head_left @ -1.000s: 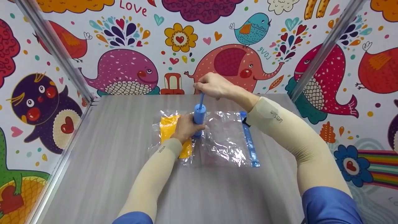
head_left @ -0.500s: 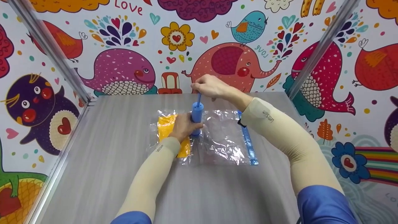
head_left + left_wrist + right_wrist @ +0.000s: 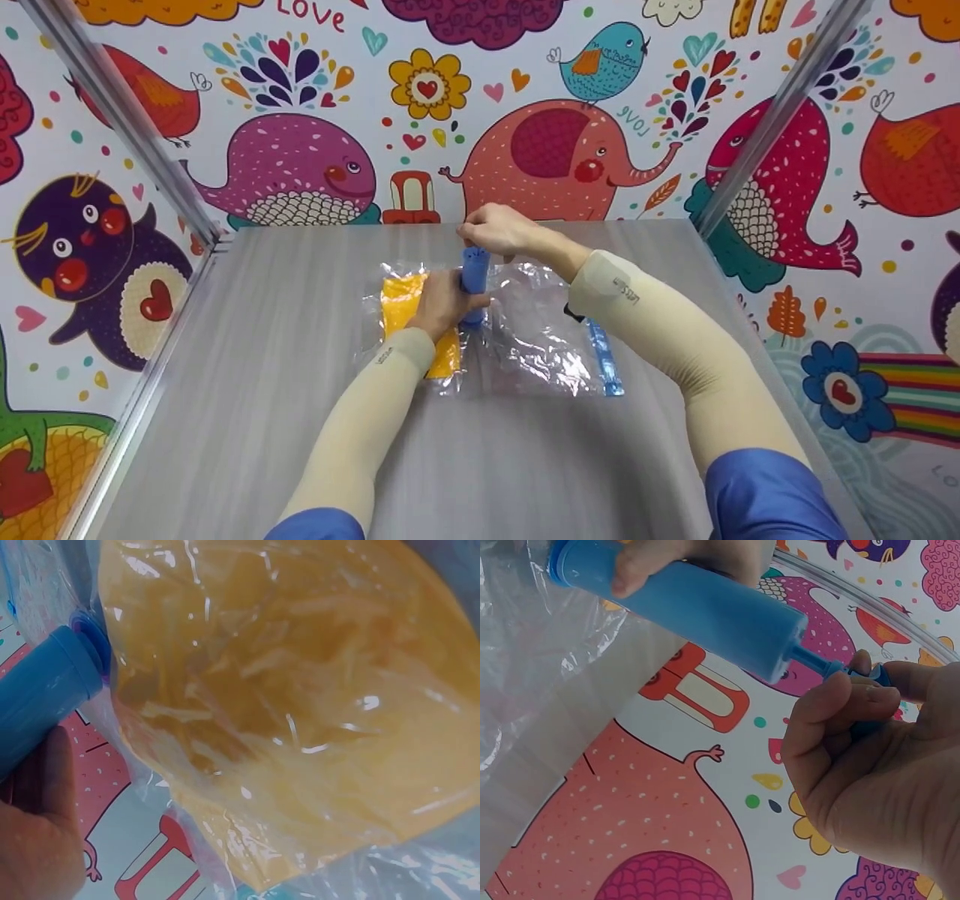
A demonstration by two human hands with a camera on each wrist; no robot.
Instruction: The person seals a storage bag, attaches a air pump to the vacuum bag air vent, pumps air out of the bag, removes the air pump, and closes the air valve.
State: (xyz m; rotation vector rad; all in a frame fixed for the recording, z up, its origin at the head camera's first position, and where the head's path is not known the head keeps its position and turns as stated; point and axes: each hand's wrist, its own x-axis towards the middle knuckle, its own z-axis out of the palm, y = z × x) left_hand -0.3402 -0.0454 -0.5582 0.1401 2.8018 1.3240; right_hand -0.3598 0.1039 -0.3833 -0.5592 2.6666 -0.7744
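Note:
A blue hand pump point(image 3: 475, 271) stands upright on a clear plastic bag point(image 3: 534, 330). My left hand point(image 3: 442, 301) grips the pump's barrel, thumb across its front. Above it, my right hand point(image 3: 501, 229) holds the handle at the top, close to the barrel's end. In the right wrist view, curled fingers of the right hand point(image 3: 885, 742) wrap the handle, and a short piece of rod point(image 3: 814, 660) shows. The left wrist view shows the barrel's base point(image 3: 82, 664) against the bag, beside a yellow folded piece point(image 3: 300, 712) that looks like cloth under the plastic.
A blue strip point(image 3: 606, 364) runs along the bag's right edge. The bag lies on a grey wood-grain table point(image 3: 300, 315). Behind the table rises a wall point(image 3: 420, 165) printed with cartoon animals, with metal posts point(image 3: 142, 142) at its corners.
My right hand rises slightly in neither earlier frame; it has come down towards the barrel, and the rod that showed is now hidden in the head view. The left hand keeps its grip.

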